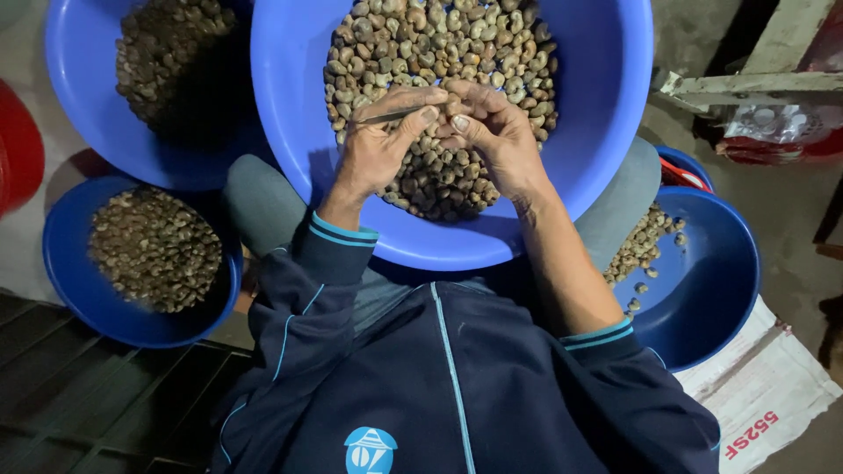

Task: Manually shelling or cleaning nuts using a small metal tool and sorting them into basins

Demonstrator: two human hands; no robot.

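Cashew nuts (439,53) fill the big blue basin (606,105) that rests on our lap, heaped from its far rim down to where our wrists cross its near wall. Another blue basin (79,79) sits beyond our left knee, holding a darker pile of nuts, and a smaller blue bowl (66,263) lies just beside it at our left, loaded with a mottled brown heap. At our right a further blue bowl (720,281) carries only a thin scatter of pale kernels (645,246) along its near-left wall, and it stands on a white woven sack (764,395).

Our dark blue jacket sleeves end at the basin's near rim. Both hands meet over the middle of the nut pile. Our left hand (378,145) is closed around a slim metal pick (395,114), thumb pressed along it, the tip pointing toward the other hand. Our right hand (496,132) is pinched shut, thumb and fingertips together on a single nut (450,109), which is mostly hidden by the fingers. The two hands touch at the fingertips, just above the heap.
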